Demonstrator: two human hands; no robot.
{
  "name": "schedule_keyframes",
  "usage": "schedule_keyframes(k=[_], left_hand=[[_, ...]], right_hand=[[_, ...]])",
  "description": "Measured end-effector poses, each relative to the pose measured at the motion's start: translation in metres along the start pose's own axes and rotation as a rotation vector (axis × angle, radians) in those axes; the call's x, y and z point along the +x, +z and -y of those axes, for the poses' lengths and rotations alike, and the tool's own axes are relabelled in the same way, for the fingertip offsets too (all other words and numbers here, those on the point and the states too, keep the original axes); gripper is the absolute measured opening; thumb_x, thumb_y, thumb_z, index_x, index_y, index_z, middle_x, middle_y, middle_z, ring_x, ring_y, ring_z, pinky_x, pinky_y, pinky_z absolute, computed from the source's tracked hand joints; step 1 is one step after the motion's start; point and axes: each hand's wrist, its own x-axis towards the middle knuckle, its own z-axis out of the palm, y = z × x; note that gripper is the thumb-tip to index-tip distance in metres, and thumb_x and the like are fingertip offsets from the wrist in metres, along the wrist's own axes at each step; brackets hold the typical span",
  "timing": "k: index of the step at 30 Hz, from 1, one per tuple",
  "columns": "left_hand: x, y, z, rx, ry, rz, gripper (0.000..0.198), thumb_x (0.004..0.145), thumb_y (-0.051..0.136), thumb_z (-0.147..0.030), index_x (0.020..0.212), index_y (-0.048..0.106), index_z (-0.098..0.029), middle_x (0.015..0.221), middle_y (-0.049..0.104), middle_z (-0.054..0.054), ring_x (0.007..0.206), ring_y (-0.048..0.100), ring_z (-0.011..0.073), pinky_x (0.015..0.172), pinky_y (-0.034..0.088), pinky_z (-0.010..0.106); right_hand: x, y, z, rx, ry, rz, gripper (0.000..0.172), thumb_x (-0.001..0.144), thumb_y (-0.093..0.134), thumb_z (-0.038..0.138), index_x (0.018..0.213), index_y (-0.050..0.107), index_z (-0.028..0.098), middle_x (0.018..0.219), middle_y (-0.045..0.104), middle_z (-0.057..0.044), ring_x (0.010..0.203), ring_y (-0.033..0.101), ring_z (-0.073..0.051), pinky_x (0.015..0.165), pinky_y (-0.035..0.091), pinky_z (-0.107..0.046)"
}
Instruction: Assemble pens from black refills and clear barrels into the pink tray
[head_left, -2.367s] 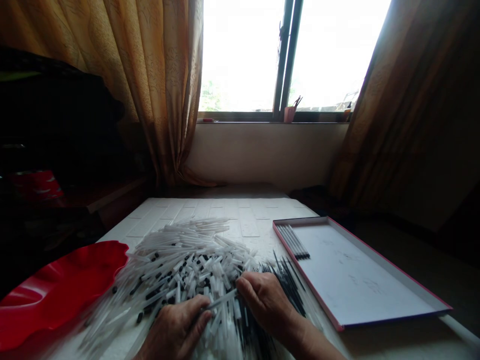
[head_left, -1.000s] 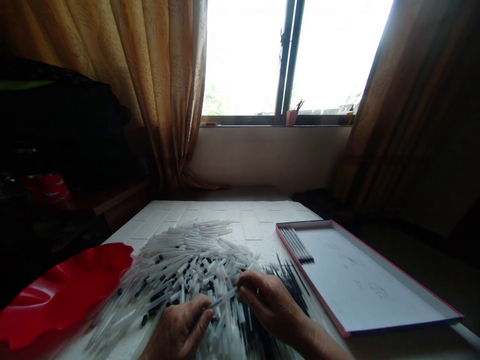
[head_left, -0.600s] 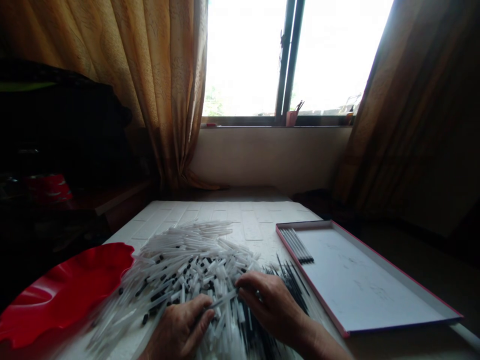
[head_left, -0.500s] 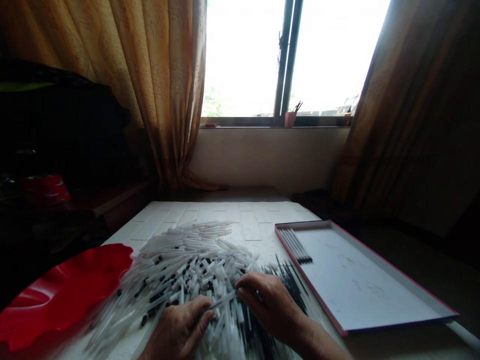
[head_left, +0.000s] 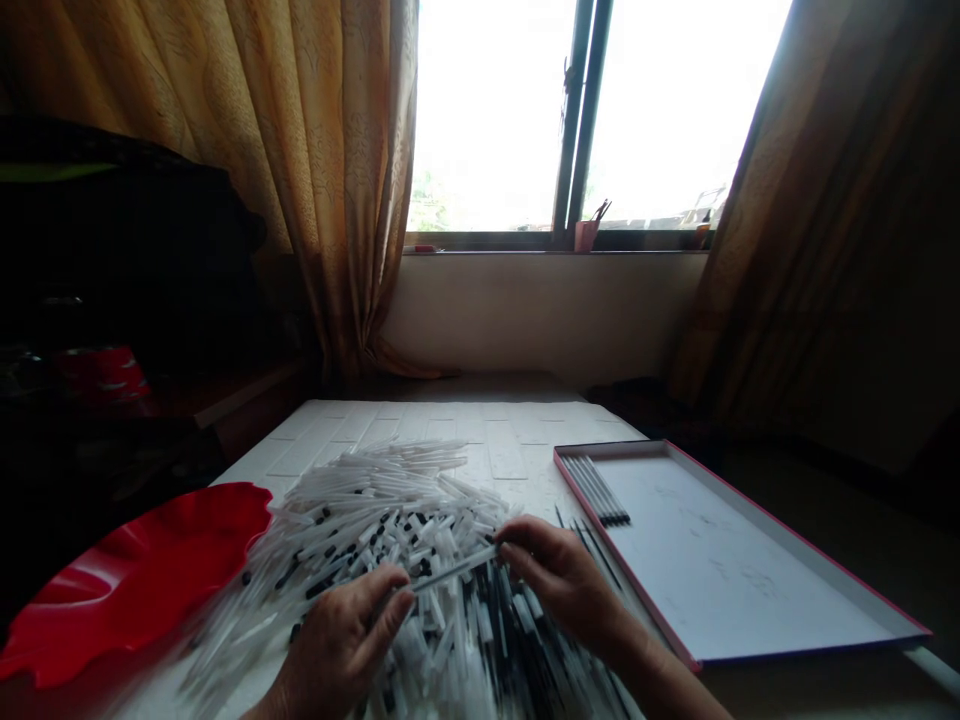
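Note:
A translucent pen (head_left: 456, 572) spans the gap between my two hands, slightly tilted with its right end higher. My left hand (head_left: 341, 635) pinches the left end between thumb and fingers. At the other end, my right hand (head_left: 566, 580) has its thumb and fingertips closed on the pen. Under and around both hands spreads a heap of clear pen barrels (head_left: 390, 468), mixed with small black and whitish pieces. Thin black pen parts (head_left: 517, 650) lie below my right hand, blurred near the front.
To the right lies a shallow red-edged tray (head_left: 810, 545) with several black-ended pens (head_left: 596, 490) lined up in its far left corner. A red scalloped dish (head_left: 150, 570) sits at the left. White brick-patterned sheeting (head_left: 506, 450) covers the table.
My hands have moved apart, the right one rightward and up, the left one slightly leftward. More of the pen shows between them. The view has shifted slightly.

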Motion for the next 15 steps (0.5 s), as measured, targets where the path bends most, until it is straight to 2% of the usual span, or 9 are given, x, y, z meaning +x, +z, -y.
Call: schedule_keyframes(k=[3,5,11,15], left_hand=[[0.004,-0.004,0.003,-0.044,-0.058,0.011,0.032,0.099,0.048,-0.045,0.083,0.066,-0.023,0.061,0.062,-0.006,0.055,0.063,0.0124,0.056,0.046,0.017],[0.005,-0.003,0.005,-0.059,-0.068,0.017,0.035,0.100,0.047,-0.045,0.079,0.064,-0.022,0.056,0.055,-0.007,0.050,0.057,0.0113,0.051,0.043,0.017],[0.002,0.002,0.013,-0.100,-0.080,-0.039,0.032,0.097,0.050,-0.047,0.084,0.066,-0.022,0.058,0.057,-0.006,0.050,0.054,0.0116,0.049,0.041,0.018],[0.000,0.004,0.017,-0.126,-0.098,-0.103,0.028,0.094,0.056,-0.047,0.089,0.070,-0.023,0.063,0.062,-0.004,0.053,0.057,0.0122,0.054,0.045,0.018]], right_hand=[[0.004,-0.007,-0.004,0.182,0.105,-0.022,0.022,0.080,0.070,0.039,0.090,0.069,0.019,0.077,0.066,-0.001,0.064,0.058,-0.014,0.062,0.050,-0.027],[0.006,-0.009,-0.004,0.221,0.140,-0.014,0.026,0.078,0.073,0.041,0.090,0.069,0.018,0.077,0.067,-0.001,0.063,0.058,-0.013,0.063,0.051,-0.027],[0.007,-0.007,-0.002,0.270,0.200,-0.008,0.031,0.076,0.075,0.045,0.088,0.069,0.017,0.074,0.069,-0.002,0.060,0.058,-0.012,0.061,0.050,-0.027],[0.007,-0.007,-0.001,0.289,0.227,0.001,0.032,0.074,0.077,0.045,0.085,0.069,0.017,0.072,0.070,-0.001,0.059,0.057,-0.012,0.059,0.048,-0.026]])
